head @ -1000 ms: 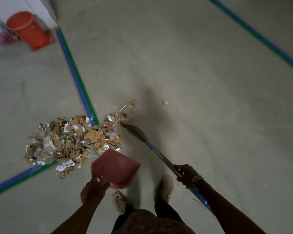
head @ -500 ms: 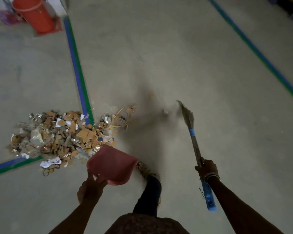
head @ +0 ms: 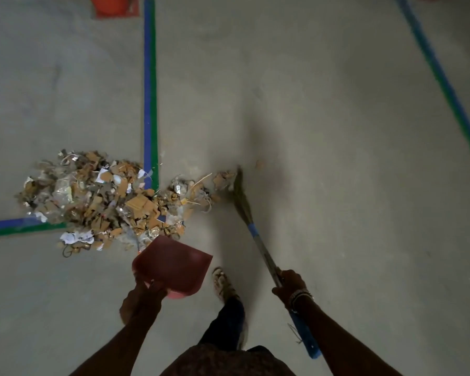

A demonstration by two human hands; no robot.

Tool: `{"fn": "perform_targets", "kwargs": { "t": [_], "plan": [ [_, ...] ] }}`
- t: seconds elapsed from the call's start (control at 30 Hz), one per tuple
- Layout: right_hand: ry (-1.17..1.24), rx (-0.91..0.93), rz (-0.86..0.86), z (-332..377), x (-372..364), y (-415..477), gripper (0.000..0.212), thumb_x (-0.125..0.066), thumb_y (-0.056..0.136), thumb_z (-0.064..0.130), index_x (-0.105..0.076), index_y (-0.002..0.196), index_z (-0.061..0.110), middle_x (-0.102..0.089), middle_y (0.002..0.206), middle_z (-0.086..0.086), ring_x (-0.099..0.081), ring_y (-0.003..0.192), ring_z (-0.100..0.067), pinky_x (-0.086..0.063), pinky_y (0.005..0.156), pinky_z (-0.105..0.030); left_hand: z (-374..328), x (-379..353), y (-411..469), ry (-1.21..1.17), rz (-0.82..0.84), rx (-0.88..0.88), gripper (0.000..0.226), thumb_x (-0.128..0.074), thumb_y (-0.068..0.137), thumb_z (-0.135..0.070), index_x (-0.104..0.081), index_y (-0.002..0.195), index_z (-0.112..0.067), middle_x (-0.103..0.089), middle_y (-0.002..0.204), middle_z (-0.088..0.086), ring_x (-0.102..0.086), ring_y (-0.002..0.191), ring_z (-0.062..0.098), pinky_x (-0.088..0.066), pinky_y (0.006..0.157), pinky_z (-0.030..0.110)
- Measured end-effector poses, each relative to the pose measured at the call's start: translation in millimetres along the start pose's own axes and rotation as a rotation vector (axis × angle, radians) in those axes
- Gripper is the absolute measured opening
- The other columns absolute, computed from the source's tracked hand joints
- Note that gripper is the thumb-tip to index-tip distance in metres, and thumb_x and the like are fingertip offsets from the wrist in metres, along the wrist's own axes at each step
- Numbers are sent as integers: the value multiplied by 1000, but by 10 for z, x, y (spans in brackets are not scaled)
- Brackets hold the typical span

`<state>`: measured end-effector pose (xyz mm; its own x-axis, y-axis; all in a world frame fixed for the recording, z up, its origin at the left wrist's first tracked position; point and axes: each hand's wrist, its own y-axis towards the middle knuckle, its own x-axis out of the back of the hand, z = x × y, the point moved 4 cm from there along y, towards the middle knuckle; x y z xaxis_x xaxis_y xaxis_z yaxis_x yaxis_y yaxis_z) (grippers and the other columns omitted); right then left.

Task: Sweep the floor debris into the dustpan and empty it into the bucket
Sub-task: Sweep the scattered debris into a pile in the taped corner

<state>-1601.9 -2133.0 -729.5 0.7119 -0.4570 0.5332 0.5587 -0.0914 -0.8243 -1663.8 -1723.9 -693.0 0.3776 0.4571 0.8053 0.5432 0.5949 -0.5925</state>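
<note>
I stand on a dull grey concrete floor (head: 323, 104) in dim light. A blue-and-green tape stripe (head: 150, 90) runs from the far edge toward me and meets a second stripe (head: 17, 226) that comes in from the left; a third stripe (head: 442, 77) slants down the far right.

The loose heap of brown cardboard scraps, white paper and shiny foil bits (head: 98, 202) lies over that tape corner, left of centre.

The dusty-red plastic dustpan (head: 174, 264) sits at the heap's near edge. I cannot tell whether it touches the floor.

The thin broom with blue-banded handle (head: 261, 245) slants to the right, its bristles against the heap's right tip.

The orange bucket (head: 109, 4) is far left, cut off by the frame.

My left hand (head: 144, 297) grips the dustpan's near rim. My right hand (head: 291, 284) is curled round the broom handle. My sandalled foot (head: 223, 283) is between them.
</note>
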Motion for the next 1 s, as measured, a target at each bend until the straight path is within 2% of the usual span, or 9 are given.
{"fn": "perform_targets", "kwargs": {
  "t": [0.17,0.27,0.4,0.47,0.53,0.57,0.7,0.87,1.0],
  "plan": [
    [-30,149,67,367,61,128,60,-75,75,38,-59,128,15,-58,122,-4,-60,109,-22,-51,92,-31,-105,87,-31,-37,-17,22,90,-58,86,-67,-19,155,-24,-70,109,12,-66,101,34,-50,84,39],
    [-38,228,59,435,206,186,54,-76,71,40,-65,117,14,-59,115,-3,-60,104,-21,-51,92,-32,-141,140,-36,-73,-13,39,93,-61,84,-66,-18,156,-25,-71,108,12,-66,101,35,-50,84,39],
    [34,302,-17,172,398,464,74,-62,56,59,-67,117,17,-66,100,2,-66,90,-18,-56,79,-35,-188,174,-69,-103,-11,51,95,-63,83,-67,-17,156,-26,-71,107,12,-66,101,35,-49,82,39],
    [36,297,-44,162,634,382,65,-65,60,55,-69,113,17,-67,92,3,-65,78,-13,-56,69,-27,-200,175,-72,-112,-14,57,96,-61,84,-68,-16,157,-26,-71,106,12,-66,99,35,-49,81,38],
    [53,261,-98,157,894,287,51,-75,67,40,-69,113,19,-67,93,2,-63,73,-13,-51,56,-15,-236,167,-80,-115,-21,69,96,-62,83,-68,-16,157,-26,-71,103,13,-66,97,35,-49,79,39],
    [73,242,-127,119,992,291,53,-79,68,33,-69,117,18,-67,96,0,-64,73,-16,-50,53,-12,-262,165,-92,-121,-19,73,95,-62,83,-67,-17,156,-26,-71,102,13,-66,96,35,-48,78,38],
    [108,139,-203,-147,1262,523,64,-82,68,21,-64,129,14,-71,95,-10,-70,76,-31,-60,65,-41,-389,171,-123,-141,-29,93,95,-61,83,-69,-16,156,-28,-71,99,14,-66,92,35,-45,73,36],
    [168,-19,-284,-235,1669,648,54,-84,73,19,-66,122,3,-72,94,-15,-69,85,-31,-58,77,-36,-523,167,-282,-125,-61,140,99,-55,81,-75,-13,156,-27,-71,98,16,-67,90,36,-50,75,41],
    [180,-62,-232,-190,1921,990,54,-83,73,17,-66,122,3,-73,92,-16,-70,82,-33,-60,79,-42,-588,92,-397,-151,-71,225,100,-52,79,-80,-12,156,-30,-71,97,15,-67,90,37,-50,74,41]
  ]
}}
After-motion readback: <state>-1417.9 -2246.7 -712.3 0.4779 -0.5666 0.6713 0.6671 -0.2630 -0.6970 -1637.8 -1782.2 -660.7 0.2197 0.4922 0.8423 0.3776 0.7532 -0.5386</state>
